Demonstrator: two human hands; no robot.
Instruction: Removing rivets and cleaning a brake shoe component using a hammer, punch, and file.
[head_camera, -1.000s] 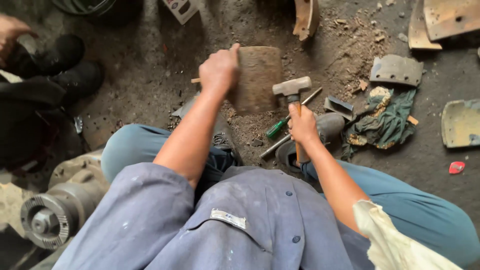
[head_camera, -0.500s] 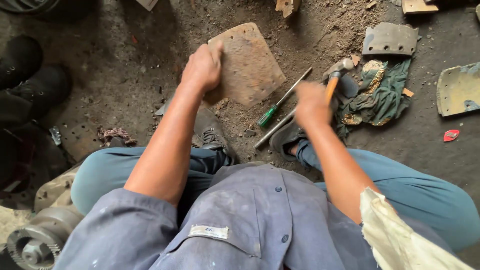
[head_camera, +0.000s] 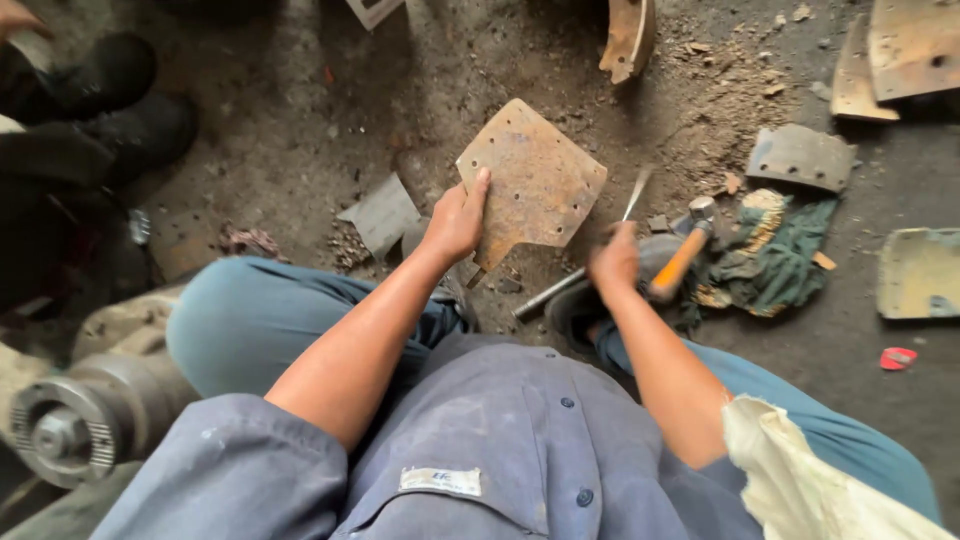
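My left hand (head_camera: 455, 220) grips the left edge of a rusty, curved metal plate with several holes (head_camera: 540, 180) and holds it tilted on the dirt floor in front of my knees. My right hand (head_camera: 615, 262) is closed around a long, thin screwdriver-like tool (head_camera: 637, 192). The tool's tip is blurred and points up beside the plate's right edge. An orange-handled hammer (head_camera: 682, 252) lies just right of that hand, on a green cloth (head_camera: 775, 255), with no hand on it.
Other curved metal plates lie at the right (head_camera: 800, 155), far right (head_camera: 920, 272) and top right (head_camera: 905, 50). A grey flat piece (head_camera: 380, 215) lies left of my plate. Another person's dark shoes (head_camera: 120, 95) are at the upper left, a metal pulley (head_camera: 60, 432) at the lower left.
My right hand let go of the hammer, which now lies on the cloth, and closed on the thin tool. My left hand still holds the plate, now turned more upright.
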